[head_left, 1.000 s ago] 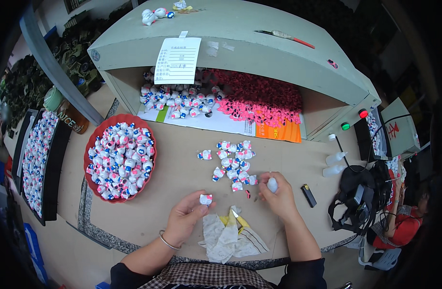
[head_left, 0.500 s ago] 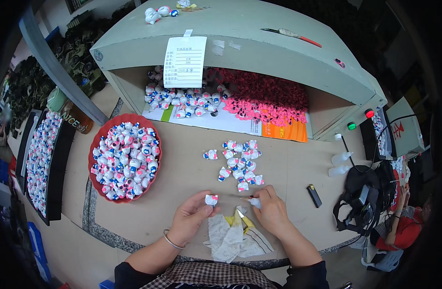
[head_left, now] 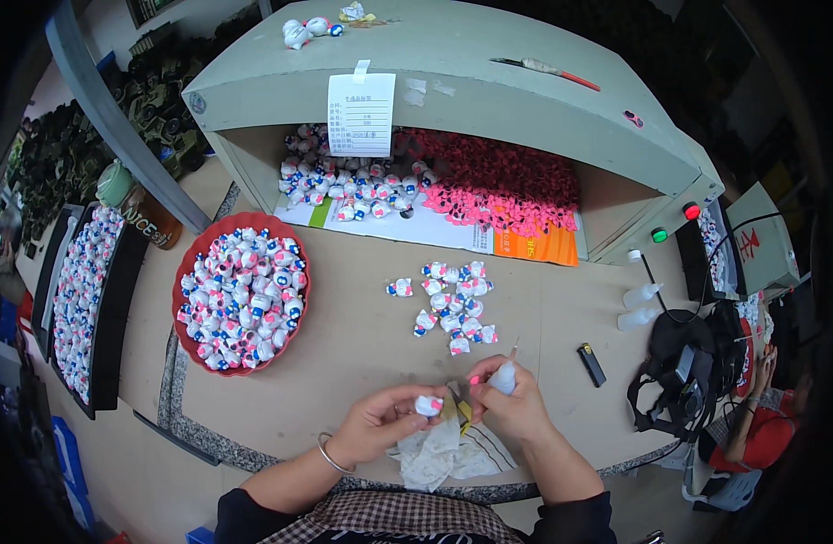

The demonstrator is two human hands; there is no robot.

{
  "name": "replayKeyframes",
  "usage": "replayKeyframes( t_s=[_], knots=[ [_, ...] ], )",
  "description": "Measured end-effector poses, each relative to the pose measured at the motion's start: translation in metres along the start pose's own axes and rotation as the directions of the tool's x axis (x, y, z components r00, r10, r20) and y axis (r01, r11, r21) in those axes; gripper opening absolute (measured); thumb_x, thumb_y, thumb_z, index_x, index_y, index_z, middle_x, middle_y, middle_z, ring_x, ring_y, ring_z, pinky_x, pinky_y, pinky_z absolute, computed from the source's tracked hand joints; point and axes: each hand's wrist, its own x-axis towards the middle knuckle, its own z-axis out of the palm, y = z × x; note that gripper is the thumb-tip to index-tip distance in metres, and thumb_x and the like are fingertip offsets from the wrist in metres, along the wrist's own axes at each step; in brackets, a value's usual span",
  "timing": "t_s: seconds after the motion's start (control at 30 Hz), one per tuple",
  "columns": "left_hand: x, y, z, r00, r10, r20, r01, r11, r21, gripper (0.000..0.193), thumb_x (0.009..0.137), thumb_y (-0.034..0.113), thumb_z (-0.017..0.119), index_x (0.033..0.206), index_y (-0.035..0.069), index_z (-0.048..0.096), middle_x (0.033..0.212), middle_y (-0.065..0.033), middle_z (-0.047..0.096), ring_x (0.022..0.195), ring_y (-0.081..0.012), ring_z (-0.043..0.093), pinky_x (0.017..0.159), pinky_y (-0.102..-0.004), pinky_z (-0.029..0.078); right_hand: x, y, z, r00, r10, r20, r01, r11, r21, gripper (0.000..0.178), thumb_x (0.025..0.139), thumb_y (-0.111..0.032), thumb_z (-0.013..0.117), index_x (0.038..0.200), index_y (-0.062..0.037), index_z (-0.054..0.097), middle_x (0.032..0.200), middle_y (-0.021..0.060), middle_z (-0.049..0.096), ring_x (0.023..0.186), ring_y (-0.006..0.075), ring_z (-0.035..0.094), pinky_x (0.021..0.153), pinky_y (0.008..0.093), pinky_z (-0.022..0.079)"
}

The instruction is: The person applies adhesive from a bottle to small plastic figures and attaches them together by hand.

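Note:
Between the fingertips of my left hand (head_left: 380, 424) is a small white figurine (head_left: 424, 406) with a pink patch on it. My right hand (head_left: 516, 405) is wrapped round a small squeeze bottle (head_left: 502, 377) with a thin needle tip that points upward. At my right thumb and forefinger shows a tiny pink piece (head_left: 475, 380). A crumpled white cloth (head_left: 434, 456) lies under and between my hands, with tweezers partly visible beside it. Just beyond my hands, several white, blue and pink figurines (head_left: 453, 304) lie grouped on the table.
A red scalloped bowl (head_left: 180, 308) heaped with figurines stands at left, near a black tray (head_left: 117, 308). At the back, an open grey cabinet (head_left: 489, 104) holds figurines and pink pieces (head_left: 498, 207). A black lighter-like object (head_left: 591, 364), white bottles (head_left: 638, 317) and a black strapped bag (head_left: 675, 372) lie right.
My left hand has moved right with the figurine, close to my right hand. The bottle's needle has turned from pointing left to pointing up, and a pink piece now shows at my right fingertips.

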Motion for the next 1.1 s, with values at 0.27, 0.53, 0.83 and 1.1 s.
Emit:
replayKeyframes(
  t_s=[0.27,0.53,0.83,1.1],
  knots=[
    [0.003,0.000,0.001,0.981,0.019,0.193,-0.021,1.000,0.005,0.036,0.083,-0.003,0.046,0.119,0.000,0.040,0.126,-0.0145,0.039,0.105,-0.0187,0.049,0.088,-0.0312,0.042,-0.004,0.008,0.007,0.999,-0.034,-0.011,0.035,0.982,0.186,0.011,0.079,-0.001,0.053,0.090,0.0014,0.052,0.074,0.0046,0.053,0.056,0.0096,0.054,0.047,0.0233,0.047],
    [0.005,-0.005,-0.009,0.998,-0.003,0.058,0.006,0.999,-0.042,0.035,0.084,-0.001,0.047,0.118,0.002,0.041,0.122,-0.0135,0.044,0.098,-0.0169,0.053,0.084,-0.0290,0.045,-0.006,0.010,0.000,0.997,0.082,-0.004,-0.080,0.985,0.155,0.016,0.080,-0.009,0.059,0.087,0.0029,0.051,0.071,0.0091,0.058,0.057,0.0119,0.056,0.050,0.0241,0.048],
    [0.007,-0.010,-0.005,0.982,-0.045,-0.182,0.043,0.999,-0.017,0.035,0.084,0.000,0.049,0.118,0.004,0.042,0.112,-0.0117,0.051,0.092,-0.0171,0.056,0.079,-0.0272,0.047,-0.009,0.005,0.012,0.999,0.008,-0.050,0.003,0.980,0.199,0.012,0.080,-0.005,0.057,0.087,0.0038,0.053,0.076,0.0121,0.060,0.061,0.0136,0.058,0.052,0.0240,0.048],
    [0.006,-0.008,-0.002,0.980,0.007,-0.199,0.016,0.993,0.119,0.037,0.082,0.000,0.053,0.118,0.002,0.043,0.107,-0.0084,0.054,0.093,-0.0138,0.055,0.079,-0.0255,0.046,-0.010,0.009,0.024,0.984,-0.178,-0.001,0.177,0.984,-0.035,0.006,0.078,-0.003,0.058,0.084,-0.0010,0.058,0.079,0.0052,0.057,0.066,0.0094,0.056,0.053,0.0201,0.046]
  ],
)
